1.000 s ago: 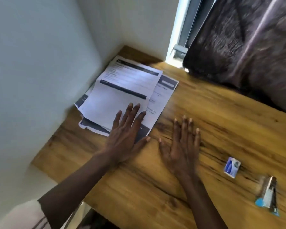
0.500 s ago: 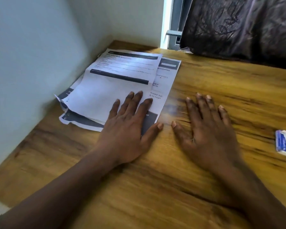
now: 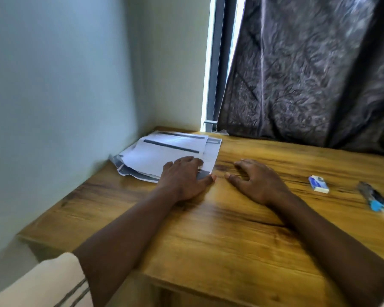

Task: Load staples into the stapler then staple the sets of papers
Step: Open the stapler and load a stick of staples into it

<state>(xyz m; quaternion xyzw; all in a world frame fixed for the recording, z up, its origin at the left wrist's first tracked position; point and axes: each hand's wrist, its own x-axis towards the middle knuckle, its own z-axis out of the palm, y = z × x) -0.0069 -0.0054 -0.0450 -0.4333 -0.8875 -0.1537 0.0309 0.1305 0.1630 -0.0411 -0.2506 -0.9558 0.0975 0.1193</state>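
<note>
A loose stack of printed papers (image 3: pixel 164 149) lies in the table's far left corner against the wall. My left hand (image 3: pixel 184 177) rests flat on the stack's near right corner, fingers straight. My right hand (image 3: pixel 256 181) lies palm down on the bare wood just right of the papers, holding nothing. A small white and blue staple box (image 3: pixel 318 184) sits on the table to the right of my right hand. Further right, at the frame's edge, lies the stapler (image 3: pixel 376 199), metal with a light blue end.
The wooden table (image 3: pixel 208 235) stands in a corner, with a pale wall on the left and behind. A dark patterned curtain (image 3: pixel 308 74) hangs over the table's far right edge, beside a window frame (image 3: pixel 215 63). The table's near edge runs across the lower frame.
The camera has tilted up and pulled back, so the stapler is back in view. Both hands stay in the same spots; the right hand's fingers look slightly more relaxed.
</note>
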